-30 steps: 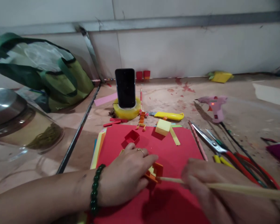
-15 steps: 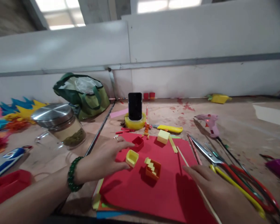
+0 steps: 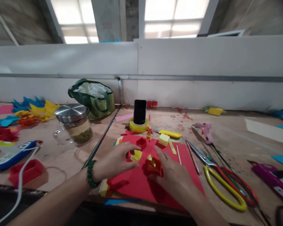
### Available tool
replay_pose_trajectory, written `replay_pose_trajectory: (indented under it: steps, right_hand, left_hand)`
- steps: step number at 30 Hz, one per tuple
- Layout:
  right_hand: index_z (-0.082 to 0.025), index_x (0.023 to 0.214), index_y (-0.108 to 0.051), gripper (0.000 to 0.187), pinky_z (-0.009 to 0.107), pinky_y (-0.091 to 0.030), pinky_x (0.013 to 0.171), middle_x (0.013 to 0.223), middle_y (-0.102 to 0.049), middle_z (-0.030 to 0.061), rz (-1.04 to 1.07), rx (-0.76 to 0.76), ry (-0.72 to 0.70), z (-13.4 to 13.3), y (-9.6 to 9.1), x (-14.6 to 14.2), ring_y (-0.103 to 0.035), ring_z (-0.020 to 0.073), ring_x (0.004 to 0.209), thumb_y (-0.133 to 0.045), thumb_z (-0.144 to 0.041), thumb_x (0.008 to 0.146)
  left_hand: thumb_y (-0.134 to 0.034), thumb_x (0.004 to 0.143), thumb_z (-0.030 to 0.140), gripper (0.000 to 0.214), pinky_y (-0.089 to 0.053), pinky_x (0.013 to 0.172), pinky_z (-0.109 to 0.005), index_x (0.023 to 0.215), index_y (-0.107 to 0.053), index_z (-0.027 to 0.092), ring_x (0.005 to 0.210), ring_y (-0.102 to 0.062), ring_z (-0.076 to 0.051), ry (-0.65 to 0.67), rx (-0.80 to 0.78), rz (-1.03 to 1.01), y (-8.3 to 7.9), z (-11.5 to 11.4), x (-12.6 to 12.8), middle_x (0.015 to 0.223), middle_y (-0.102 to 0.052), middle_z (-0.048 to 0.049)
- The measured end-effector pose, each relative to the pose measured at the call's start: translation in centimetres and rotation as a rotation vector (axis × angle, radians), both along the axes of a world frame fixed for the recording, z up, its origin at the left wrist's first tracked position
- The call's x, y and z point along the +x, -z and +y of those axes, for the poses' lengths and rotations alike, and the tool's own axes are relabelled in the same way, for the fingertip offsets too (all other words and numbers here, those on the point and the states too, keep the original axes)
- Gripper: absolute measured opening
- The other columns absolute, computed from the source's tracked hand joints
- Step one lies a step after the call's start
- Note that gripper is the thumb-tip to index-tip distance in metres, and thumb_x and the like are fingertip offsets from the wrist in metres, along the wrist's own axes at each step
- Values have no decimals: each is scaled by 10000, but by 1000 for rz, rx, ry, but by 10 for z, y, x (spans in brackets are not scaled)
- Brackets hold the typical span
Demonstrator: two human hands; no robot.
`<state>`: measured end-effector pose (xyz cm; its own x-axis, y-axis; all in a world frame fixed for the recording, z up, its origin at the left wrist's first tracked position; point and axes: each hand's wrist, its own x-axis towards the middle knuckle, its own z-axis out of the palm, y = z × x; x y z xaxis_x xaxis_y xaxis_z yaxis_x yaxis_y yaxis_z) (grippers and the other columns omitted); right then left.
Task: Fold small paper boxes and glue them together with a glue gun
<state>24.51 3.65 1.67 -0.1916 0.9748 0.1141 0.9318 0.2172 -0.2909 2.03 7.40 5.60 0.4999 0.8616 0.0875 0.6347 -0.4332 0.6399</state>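
My left hand (image 3: 118, 161), with a green bead bracelet at the wrist, has its thumb and fingers apart beside a small yellow paper box (image 3: 136, 156). Whether it touches the box I cannot tell. My right hand (image 3: 173, 174) is spread next to an orange paper box (image 3: 155, 168) with a folded yellow paper strip in it; finger and thumb lie on either side, contact unclear. Both boxes sit on a sheet of red paper (image 3: 136, 188). Behind them are a small red box (image 3: 141, 143) and a pale yellow block (image 3: 164, 140). A thin wooden stick (image 3: 178, 154) lies on the sheet's right part.
Scissors (image 3: 217, 175), a pink glue gun (image 3: 206, 131) and a purple tool (image 3: 271, 179) lie on the right. A yellow cutter (image 3: 169, 134) and a propped phone (image 3: 140, 111) are behind the sheet. A glass mug (image 3: 79, 128) and green bag (image 3: 99, 105) stand left.
My right hand has let go of the stick, now on the red sheet, and moved left to the orange box. My left hand remains by the yellow box. The camera has tilted up.
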Motion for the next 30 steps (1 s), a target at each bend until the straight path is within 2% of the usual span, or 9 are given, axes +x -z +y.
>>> replay_pose_trajectory:
  steps: [3, 7, 11, 14, 17, 21, 23, 26, 30]
  right_hand:
    - [-194, 1439, -390, 710, 481, -543, 807, 1248, -635, 152, 198, -11, 34, 7, 8, 1, -665, 338, 1006, -601, -177, 761]
    - [-233, 1403, -406, 679, 440, -509, 919, 1274, -608, 112, 751, 61, 86, 0, -1, 2, -626, 276, 1085, -654, -332, 780]
    - [-218, 1291, -491, 646, 375, -545, 845, 1156, -664, 93, 1301, -105, 59, -9, -10, -9, -652, 246, 1006, -745, -386, 720]
    - [-212, 1225, -523, 608, 338, -559, 714, 931, -691, 42, 1543, -240, 88, -9, -8, -12, -676, 199, 791, -766, -437, 715]
    - [-222, 1167, -562, 544, 264, -523, 598, 779, -643, -15, 1627, -367, 130, -7, -4, -8, -639, 141, 642, -758, -473, 727]
    - [-210, 1053, -640, 485, 226, -500, 573, 868, -670, 24, 1518, -434, 118, -7, -6, -5, -649, 164, 769, -728, -553, 722]
    - [-195, 973, -667, 476, 215, -481, 560, 832, -683, 27, 1444, -453, 89, -8, -9, -4, -646, 158, 735, -690, -604, 731]
    - [-168, 857, -678, 543, 212, -439, 516, 685, -669, 28, 1419, -474, 14, -8, -13, 2, -620, 142, 612, -565, -693, 777]
    - [-160, 969, -665, 574, 231, -440, 520, 617, -636, 16, 1363, -342, -57, -7, -14, 14, -569, 123, 539, -518, -692, 812]
  left_hand:
    - [-734, 758, 328, 471, -460, 882, -360, 1194, -616, 195, 1000, -586, -237, 7, -6, -68, 0, -3, 1, 1136, -643, -78]
    - [-748, 746, 437, 546, -463, 947, -372, 1221, -595, 213, 1095, -566, -251, 18, -57, -276, -4, -3, 5, 1225, -615, -85]
    - [-805, 681, 451, 836, -371, 1091, -428, 1399, -421, 265, 1285, -438, -284, 161, 6, -387, -9, -5, 19, 1420, -462, -102]
    - [-824, 676, 365, 968, -276, 1152, -478, 1475, -281, 300, 1407, -252, -304, 255, 174, -234, -10, -12, 32, 1527, -298, -100]
    - [-730, 772, 270, 830, -266, 1150, -503, 1474, -288, 313, 1415, -233, -302, 266, 349, -84, -9, -15, 41, 1538, -266, -100]
    - [-672, 815, 275, 716, -346, 1111, -449, 1449, -339, 273, 1390, -300, -287, 392, 398, -41, -12, -11, 47, 1517, -302, -126]
    - [-674, 793, 231, 674, -402, 1064, -407, 1408, -399, 254, 1324, -401, -271, 461, 336, -43, -16, -8, 49, 1446, -410, -126]
    - [-666, 758, 169, 574, -456, 978, -359, 1303, -493, 223, 1133, -551, -232, 424, 190, -151, -21, -5, 52, 1258, -577, -94]
    - [-628, 768, 150, 320, -493, 800, -286, 1083, -579, 177, 876, -602, -166, 327, -136, -409, -19, 3, 56, 1015, -640, -46]
